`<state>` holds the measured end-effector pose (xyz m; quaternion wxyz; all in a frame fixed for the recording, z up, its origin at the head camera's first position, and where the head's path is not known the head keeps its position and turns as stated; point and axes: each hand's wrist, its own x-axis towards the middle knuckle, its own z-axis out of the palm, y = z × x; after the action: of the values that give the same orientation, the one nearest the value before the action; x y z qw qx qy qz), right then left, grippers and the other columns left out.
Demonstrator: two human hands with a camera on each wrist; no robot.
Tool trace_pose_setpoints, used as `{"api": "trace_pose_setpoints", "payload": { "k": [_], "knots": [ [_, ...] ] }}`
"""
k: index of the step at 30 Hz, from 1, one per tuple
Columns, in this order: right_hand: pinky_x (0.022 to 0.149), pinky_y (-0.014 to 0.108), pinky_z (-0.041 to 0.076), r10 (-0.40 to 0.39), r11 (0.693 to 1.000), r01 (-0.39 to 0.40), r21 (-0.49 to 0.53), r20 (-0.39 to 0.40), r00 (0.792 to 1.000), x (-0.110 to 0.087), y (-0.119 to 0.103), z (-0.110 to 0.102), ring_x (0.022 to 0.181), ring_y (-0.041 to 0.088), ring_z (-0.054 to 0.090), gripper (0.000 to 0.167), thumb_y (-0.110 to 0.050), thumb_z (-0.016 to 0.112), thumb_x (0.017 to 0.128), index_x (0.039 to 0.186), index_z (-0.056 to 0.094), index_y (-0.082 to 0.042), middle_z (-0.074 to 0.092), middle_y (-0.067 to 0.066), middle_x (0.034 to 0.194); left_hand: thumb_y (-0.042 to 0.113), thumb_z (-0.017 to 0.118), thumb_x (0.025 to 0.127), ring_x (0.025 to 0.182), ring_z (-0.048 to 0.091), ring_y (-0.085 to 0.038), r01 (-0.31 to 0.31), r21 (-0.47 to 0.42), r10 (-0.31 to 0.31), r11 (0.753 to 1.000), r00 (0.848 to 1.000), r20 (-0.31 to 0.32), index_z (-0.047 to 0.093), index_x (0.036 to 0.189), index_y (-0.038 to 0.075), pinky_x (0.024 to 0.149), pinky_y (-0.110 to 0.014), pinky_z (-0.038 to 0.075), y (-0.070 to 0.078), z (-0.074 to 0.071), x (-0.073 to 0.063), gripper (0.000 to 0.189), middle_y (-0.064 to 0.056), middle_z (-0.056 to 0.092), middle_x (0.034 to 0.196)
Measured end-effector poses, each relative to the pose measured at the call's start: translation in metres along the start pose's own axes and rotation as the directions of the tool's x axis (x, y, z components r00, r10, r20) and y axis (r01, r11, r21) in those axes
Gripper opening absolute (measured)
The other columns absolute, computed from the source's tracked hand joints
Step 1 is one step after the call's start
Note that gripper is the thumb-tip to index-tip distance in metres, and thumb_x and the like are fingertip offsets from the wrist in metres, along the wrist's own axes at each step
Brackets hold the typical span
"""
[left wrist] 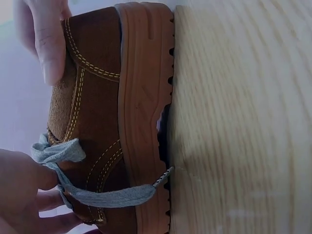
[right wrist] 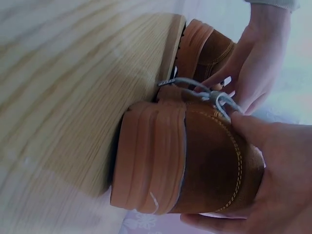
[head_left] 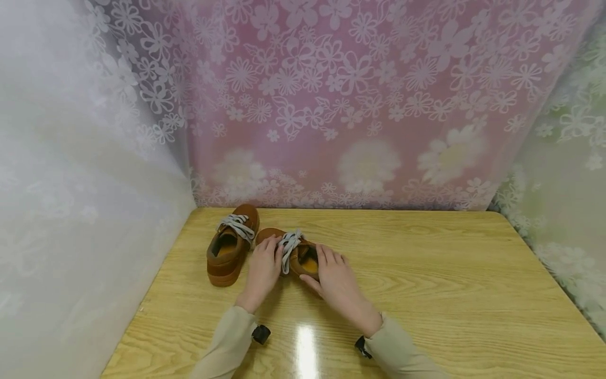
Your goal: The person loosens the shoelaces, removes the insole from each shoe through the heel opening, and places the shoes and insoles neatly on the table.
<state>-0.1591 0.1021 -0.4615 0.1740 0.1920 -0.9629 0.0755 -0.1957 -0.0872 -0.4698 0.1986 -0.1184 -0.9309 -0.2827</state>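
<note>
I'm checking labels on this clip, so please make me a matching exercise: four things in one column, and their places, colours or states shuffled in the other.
Things:
1. Left hand
2. Right hand
3. Laces of the handled shoe
4. Other shoe

Descriptions:
A. Around the handled shoe's heel end
B. Farthest left of these in the head view, toe towards the pink backdrop
C. Toward the handled shoe's toe end, beside its laces
D. Grey

Right pairs: 1-C, 2-A, 3-D, 4-B
</note>
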Motion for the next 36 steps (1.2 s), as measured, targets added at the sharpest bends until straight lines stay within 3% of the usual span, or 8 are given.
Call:
{"api": "trace_pose_setpoints", "payload": {
  "k": [4,11,15,18,21,28,36],
  "knots": [
    [0.096,0.052,0.053,-0.004,0.999,0.002,-0.047,-0.042,0.999,0.000,0.004,0.001,0.119,0.035,0.062,0.080,-0.054,0.071,0.091,0.140,0.055,0.007,0.062,0.020,0.133,0.017,0.060,0.104,0.118,0.060,-0.044,-0.015,0.030,0.015,0.999,1.000,-0.021,0.067,0.125,-0.002,0.100,-0.055,0.049,0.002,0.002,-0.002,0.029,-0.024,0.065,0.128],
    [0.098,0.053,0.051,0.016,1.000,-0.017,-0.026,-0.021,1.000,-0.001,0.011,0.000,0.118,0.037,0.062,0.078,-0.048,0.075,0.088,0.141,0.054,0.005,0.062,0.019,0.133,0.020,0.060,0.104,0.120,0.060,-0.042,-0.040,0.044,0.040,0.998,0.999,-0.003,0.067,0.125,-0.002,0.101,-0.053,0.049,0.008,0.000,-0.006,0.031,-0.022,0.066,0.126],
    [0.097,0.054,0.051,0.012,1.000,-0.012,-0.010,-0.030,0.999,-0.004,0.018,0.000,0.118,0.037,0.061,0.077,-0.045,0.077,0.085,0.141,0.054,0.003,0.062,0.018,0.132,0.020,0.058,0.105,0.132,0.052,-0.043,-0.048,0.029,0.045,0.998,0.995,0.093,0.058,0.137,-0.005,0.108,-0.060,0.042,0.008,-0.002,-0.008,0.040,-0.017,0.067,0.130],
    [0.098,0.054,0.051,0.014,1.000,-0.014,0.000,-0.014,1.000,-0.005,0.022,-0.001,0.119,0.038,0.060,0.076,-0.043,0.076,0.084,0.141,0.054,0.001,0.062,0.017,0.133,0.024,0.054,0.107,0.141,0.043,-0.041,-0.031,0.001,0.031,1.000,0.982,0.186,0.049,0.145,-0.004,0.112,-0.066,0.032,0.008,-0.003,-0.010,0.047,-0.016,0.063,0.136],
    [0.101,0.055,0.049,0.018,1.000,-0.018,0.011,0.009,1.000,-0.005,0.026,-0.004,0.122,0.039,0.058,0.075,-0.042,0.075,0.084,0.143,0.053,0.001,0.060,0.018,0.136,0.026,0.052,0.108,0.144,0.039,-0.041,-0.026,-0.024,0.030,0.999,0.973,0.228,0.046,0.146,-0.002,0.112,-0.069,0.028,0.007,-0.003,-0.011,0.048,-0.017,0.060,0.139],
    [0.104,0.057,0.046,0.032,0.999,-0.033,0.029,0.026,0.999,-0.008,0.032,-0.008,0.128,0.041,0.054,0.073,-0.035,0.073,0.084,0.144,0.052,0.000,0.057,0.019,0.140,0.030,0.054,0.107,0.143,0.041,-0.040,-0.057,-0.059,0.070,0.997,0.968,0.239,0.046,0.145,0.002,0.113,-0.070,0.026,0.010,0.000,-0.013,0.048,-0.017,0.059,0.140],
    [0.105,0.060,0.043,0.024,0.999,-0.025,0.029,0.030,0.999,-0.014,0.040,-0.007,0.132,0.042,0.050,0.074,-0.034,0.071,0.084,0.147,0.050,-0.002,0.056,0.017,0.142,0.036,0.054,0.106,0.133,0.052,-0.034,-0.048,-0.053,0.058,0.997,0.975,0.214,0.050,0.141,0.002,0.112,-0.069,0.029,0.016,0.004,-0.019,0.049,-0.014,0.063,0.133]
  ]
}}
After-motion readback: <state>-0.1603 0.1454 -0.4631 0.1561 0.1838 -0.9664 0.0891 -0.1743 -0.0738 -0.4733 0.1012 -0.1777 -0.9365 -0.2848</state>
